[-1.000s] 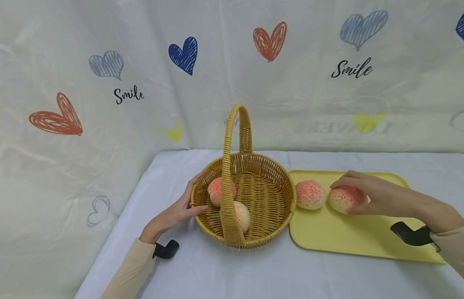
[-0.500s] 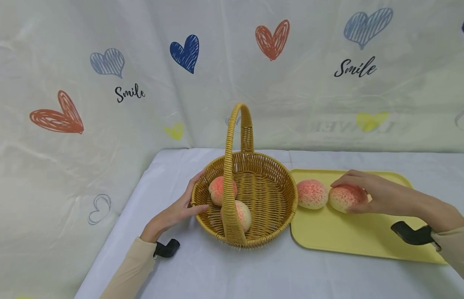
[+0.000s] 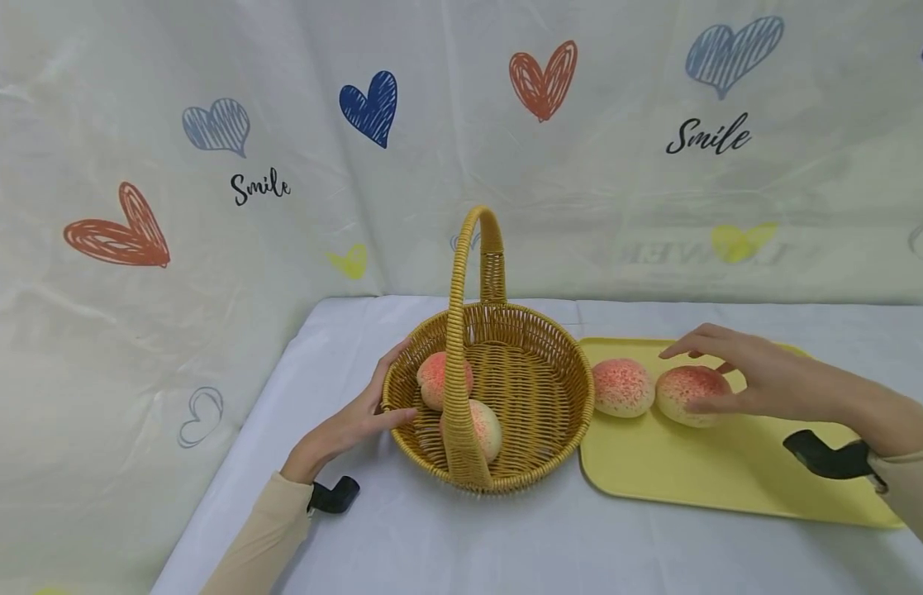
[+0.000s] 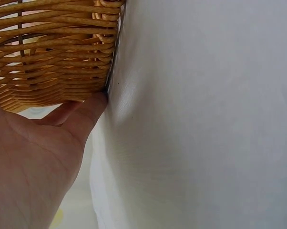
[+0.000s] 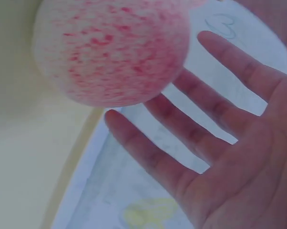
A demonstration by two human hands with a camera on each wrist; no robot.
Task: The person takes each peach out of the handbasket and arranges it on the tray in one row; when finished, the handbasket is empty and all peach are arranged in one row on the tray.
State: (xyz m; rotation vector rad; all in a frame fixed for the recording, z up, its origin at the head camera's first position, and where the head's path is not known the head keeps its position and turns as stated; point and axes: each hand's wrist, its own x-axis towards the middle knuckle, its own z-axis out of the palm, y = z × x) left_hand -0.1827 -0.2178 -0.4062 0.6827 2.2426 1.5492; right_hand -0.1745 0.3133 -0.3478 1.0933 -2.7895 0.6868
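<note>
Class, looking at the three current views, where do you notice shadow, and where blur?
Head view: a faint shadow on the yellow tray below the right hand; left wrist view: soft shadow on the white cloth beside the basket; right wrist view: hazy, the peach's speckles smeared.

Right hand [image 3: 769, 380] releases its grip on the rightmost peach [image 3: 680, 392] on the yellow tray [image 3: 654, 471]; fingers [image 5: 146, 151] now straightened, spread, lifted off its top.
</note>
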